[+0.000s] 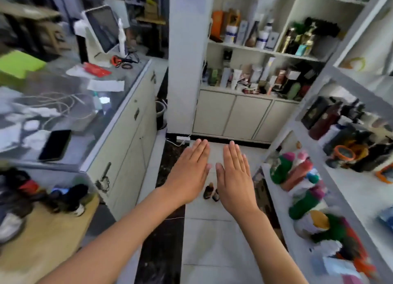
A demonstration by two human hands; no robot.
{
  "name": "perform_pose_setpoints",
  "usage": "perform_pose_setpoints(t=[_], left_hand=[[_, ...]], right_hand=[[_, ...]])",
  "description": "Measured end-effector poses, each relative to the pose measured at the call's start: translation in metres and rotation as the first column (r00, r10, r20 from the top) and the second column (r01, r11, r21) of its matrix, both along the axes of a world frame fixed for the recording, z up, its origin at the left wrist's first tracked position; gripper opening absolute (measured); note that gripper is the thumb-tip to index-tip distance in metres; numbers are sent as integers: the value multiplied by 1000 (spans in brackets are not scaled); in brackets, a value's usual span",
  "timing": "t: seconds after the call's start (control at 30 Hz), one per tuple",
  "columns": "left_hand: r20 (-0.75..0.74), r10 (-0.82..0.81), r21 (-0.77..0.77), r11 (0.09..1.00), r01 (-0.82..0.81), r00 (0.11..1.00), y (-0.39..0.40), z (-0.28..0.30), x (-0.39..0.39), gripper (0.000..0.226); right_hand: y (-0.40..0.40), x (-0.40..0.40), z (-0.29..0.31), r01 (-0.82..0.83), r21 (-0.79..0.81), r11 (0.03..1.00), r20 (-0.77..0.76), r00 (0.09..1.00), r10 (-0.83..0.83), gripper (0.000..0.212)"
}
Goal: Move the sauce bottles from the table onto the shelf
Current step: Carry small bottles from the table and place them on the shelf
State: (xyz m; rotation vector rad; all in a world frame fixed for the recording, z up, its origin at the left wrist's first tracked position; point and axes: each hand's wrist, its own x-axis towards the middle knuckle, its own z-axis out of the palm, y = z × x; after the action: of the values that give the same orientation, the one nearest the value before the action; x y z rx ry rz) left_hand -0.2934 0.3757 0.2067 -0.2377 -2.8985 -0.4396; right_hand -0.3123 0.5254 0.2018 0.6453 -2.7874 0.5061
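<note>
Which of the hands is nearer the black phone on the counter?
Left. The left hand hovers over the floor, right of the black phone; the right hand is farther right, beside the shelf.

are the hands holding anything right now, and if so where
Nothing is held: the left hand and right hand are flat and open above the floor.

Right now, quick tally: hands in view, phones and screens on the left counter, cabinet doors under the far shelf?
Hands: 2 (left hand, right hand, both flat and empty)
phone: 1
screen: 1
cabinet doors: 3
Total: 7
</note>
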Motion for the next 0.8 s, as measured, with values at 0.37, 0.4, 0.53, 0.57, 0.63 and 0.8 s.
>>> perform_pose_setpoints(t=[0.37,0.4,0.53,0.57,0.63,0.8], left_hand=[[118,429,101,892,-440,896,-236,-82,113,72],[119,467,108,871,-479,876,-250,-87,122,67],[172,579,169,780,-603,797,-290,-110,153,53],[176,607,191,751,-632,775,-299,-117,159,53],[201,655,258,682,-685,728,-313,-129,167,47],[238,768,433,464,-773,595,-342,-150,164,36]], right_hand=[[-258,49,-83,-430,57,901,167,894,416,73],[-275,54,-90,-463,61,884,175,877,447,71],[-329,69,-116,-597,32,802,273,777,568,56],[-340,72,-122,-626,17,780,310,745,591,54],[-359,74,-135,-650,-27,759,392,692,606,52],[-398,71,-174,-559,-100,823,598,627,499,50]])
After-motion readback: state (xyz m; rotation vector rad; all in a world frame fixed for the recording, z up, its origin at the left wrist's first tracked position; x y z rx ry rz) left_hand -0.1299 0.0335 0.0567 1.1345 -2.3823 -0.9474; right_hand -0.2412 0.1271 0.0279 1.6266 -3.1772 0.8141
